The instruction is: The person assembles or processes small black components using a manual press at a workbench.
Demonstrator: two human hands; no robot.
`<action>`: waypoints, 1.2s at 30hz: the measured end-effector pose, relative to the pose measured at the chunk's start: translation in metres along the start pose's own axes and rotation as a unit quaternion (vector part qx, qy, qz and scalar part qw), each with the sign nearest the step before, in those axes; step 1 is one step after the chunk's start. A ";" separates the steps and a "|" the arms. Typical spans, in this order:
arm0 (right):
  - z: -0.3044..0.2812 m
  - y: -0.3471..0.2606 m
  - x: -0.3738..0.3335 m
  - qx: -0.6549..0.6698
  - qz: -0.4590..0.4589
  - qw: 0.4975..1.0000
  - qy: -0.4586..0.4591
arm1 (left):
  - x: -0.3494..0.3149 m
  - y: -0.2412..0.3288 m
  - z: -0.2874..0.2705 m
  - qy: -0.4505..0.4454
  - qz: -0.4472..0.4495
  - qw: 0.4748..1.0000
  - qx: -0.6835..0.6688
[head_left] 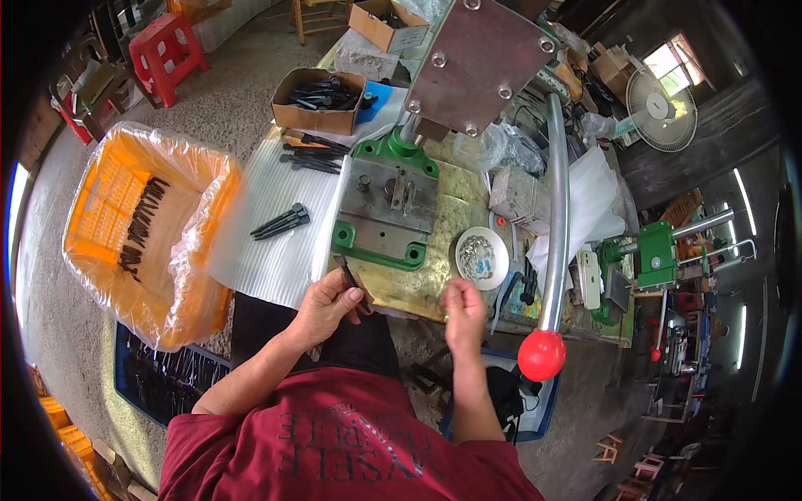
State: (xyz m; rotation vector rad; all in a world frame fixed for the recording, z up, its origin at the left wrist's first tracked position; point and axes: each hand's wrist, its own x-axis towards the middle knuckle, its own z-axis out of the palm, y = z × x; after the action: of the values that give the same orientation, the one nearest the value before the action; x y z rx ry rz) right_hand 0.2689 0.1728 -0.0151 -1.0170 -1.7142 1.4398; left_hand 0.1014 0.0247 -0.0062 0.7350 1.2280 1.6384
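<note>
A worktop (pixel 422 288) carries a green press (pixel 344 236). The left hand (pixel 327 302) grips a dark piece (pixel 352 280) just in front of it; the right hand (pixel 464 316) is curled, its contents unclear. Work looks midway: pieces (pixel 144 219) in the orange crate (pixel 104 196) are probably done, others in the cardboard box (pixel 311 123) probably waiting.

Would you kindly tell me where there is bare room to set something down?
Bare patches show on the foam sheet in front of the small black bunch, and on the bench between press base and white bowl. Right of the bowl it is crowded, with a grey block and phone.
</note>
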 end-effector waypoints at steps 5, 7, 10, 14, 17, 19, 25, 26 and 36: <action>-0.036 0.001 0.051 -0.314 -0.182 0.929 0.075 | -0.002 -0.005 -0.002 -0.001 -0.041 0.999 -0.029; -0.038 0.002 0.064 -0.353 -0.180 0.916 0.055 | -0.003 -0.005 -0.005 0.006 -0.043 0.999 -0.032; -0.048 0.020 0.079 -0.477 -0.201 0.854 0.051 | -0.003 -0.007 -0.006 0.003 -0.043 0.998 -0.038; -0.044 0.026 0.083 -0.536 -0.160 0.829 0.025 | -0.003 -0.010 -0.007 0.000 -0.040 0.999 -0.035; -0.040 0.025 0.085 -0.549 -0.135 0.824 0.026 | -0.003 -0.011 -0.008 -0.005 -0.045 0.998 -0.031; -0.042 0.026 0.088 -0.583 -0.124 0.803 0.005 | -0.003 -0.012 -0.007 -0.005 -0.056 0.998 -0.036; -0.044 0.021 0.089 -0.558 -0.124 0.820 -0.005 | -0.004 -0.014 -0.007 -0.007 -0.049 0.998 -0.042; -0.045 0.021 0.088 -0.522 -0.128 0.843 0.005 | -0.004 -0.015 -0.008 -0.010 -0.046 0.998 -0.041; -0.052 0.025 0.084 -0.448 -0.175 0.877 0.014 | -0.006 -0.015 -0.009 -0.005 -0.054 0.998 -0.031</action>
State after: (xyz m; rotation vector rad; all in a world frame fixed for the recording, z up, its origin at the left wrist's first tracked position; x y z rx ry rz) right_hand 0.2779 0.2726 -0.0307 -1.0596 -2.4459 0.3454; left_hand 0.1009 0.0168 -0.0226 0.6274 1.1840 1.5757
